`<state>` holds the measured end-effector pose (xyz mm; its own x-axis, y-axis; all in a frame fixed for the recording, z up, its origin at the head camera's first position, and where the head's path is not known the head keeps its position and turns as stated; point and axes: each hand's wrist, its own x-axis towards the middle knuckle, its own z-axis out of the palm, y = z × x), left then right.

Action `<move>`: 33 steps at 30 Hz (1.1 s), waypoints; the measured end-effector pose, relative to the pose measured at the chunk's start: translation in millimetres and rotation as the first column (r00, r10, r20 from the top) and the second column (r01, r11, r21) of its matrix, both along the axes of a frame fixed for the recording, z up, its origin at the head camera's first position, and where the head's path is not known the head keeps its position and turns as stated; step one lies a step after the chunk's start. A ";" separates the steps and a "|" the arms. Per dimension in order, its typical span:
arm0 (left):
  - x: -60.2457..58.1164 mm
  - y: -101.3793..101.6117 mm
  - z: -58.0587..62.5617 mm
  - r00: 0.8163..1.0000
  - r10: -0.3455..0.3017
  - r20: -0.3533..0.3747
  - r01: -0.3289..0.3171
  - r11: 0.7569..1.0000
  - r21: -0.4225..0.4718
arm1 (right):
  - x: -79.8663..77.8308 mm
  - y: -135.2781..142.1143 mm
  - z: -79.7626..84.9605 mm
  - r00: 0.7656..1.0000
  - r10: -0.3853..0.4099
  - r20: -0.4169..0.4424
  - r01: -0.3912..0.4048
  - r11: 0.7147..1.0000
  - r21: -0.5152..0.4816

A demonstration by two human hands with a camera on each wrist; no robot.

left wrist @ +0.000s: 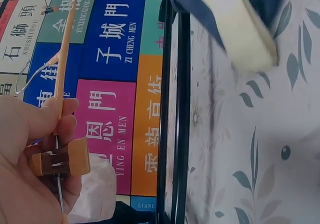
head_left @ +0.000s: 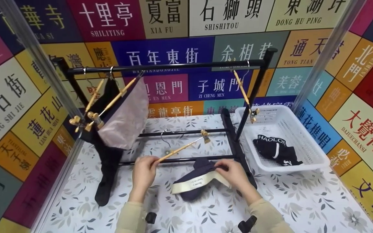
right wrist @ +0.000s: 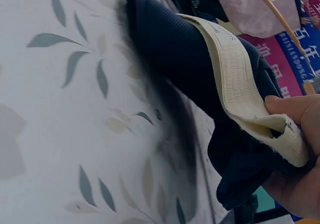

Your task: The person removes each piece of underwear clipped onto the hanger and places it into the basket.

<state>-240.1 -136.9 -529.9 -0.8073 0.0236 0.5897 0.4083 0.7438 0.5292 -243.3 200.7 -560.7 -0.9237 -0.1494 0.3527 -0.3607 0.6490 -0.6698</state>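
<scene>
My left hand (head_left: pixel 144 173) pinches one end of a wooden clip hanger (head_left: pixel 180 149), which slants up to the right over the rack's lower bars. In the left wrist view a wooden clip (left wrist: pixel 79 156) lies by the curled fingers. Between thumb and fingers, my right hand (head_left: pixel 235 174) holds dark navy underpants (head_left: pixel 202 170) by their cream waistband (right wrist: pixel 232 68). The underpants hang loosely above the patterned tabletop, to the right of the left hand. Seen from the right wrist, the waistband folds over at the thumb, and navy ribbed cloth (right wrist: pixel 175 43) spreads away from it.
A black rack (head_left: pixel 180 66) stands ahead. On its left hang pale pink underpants (head_left: pixel 125 119) and a black garment (head_left: pixel 110 87); another clip hanger (head_left: pixel 241 87) hangs at right. A white basket (head_left: pixel 316 158) at right holds black clothing (head_left: pixel 275 150). Sign-covered panels surround the table.
</scene>
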 end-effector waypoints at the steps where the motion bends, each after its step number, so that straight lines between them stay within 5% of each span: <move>1: 0.0 -1.0 -0.2 1.000 0.004 -0.005 -0.004 1.000 -0.002 | -0.5 3.1 2.8 1.000 -0.014 -0.004 0.014 1.000 -0.022; 10: 6.4 -7.7 -2.1 0.999 0.033 0.005 -0.033 0.999 0.004 | -4.1 30.2 25.3 0.990 -0.141 0.030 0.144 0.963 -0.229; 24: 12.0 -22.9 -13.4 0.994 0.091 0.066 -0.092 0.996 0.006 | -4.4 69.0 57.1 0.948 -0.314 0.053 0.301 0.828 -0.472; 33: 14.0 -27.6 -18.4 0.997 0.072 0.020 -0.072 0.997 0.014 | -0.1 93.5 92.0 0.910 -0.411 0.048 0.369 0.756 -0.541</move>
<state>-226.1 -164.5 -548.3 -0.8181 -0.0436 0.5735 0.3433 0.7630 0.5477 -243.4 294.3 -468.7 -0.8305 0.4467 0.3328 -0.2134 0.2968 -0.9308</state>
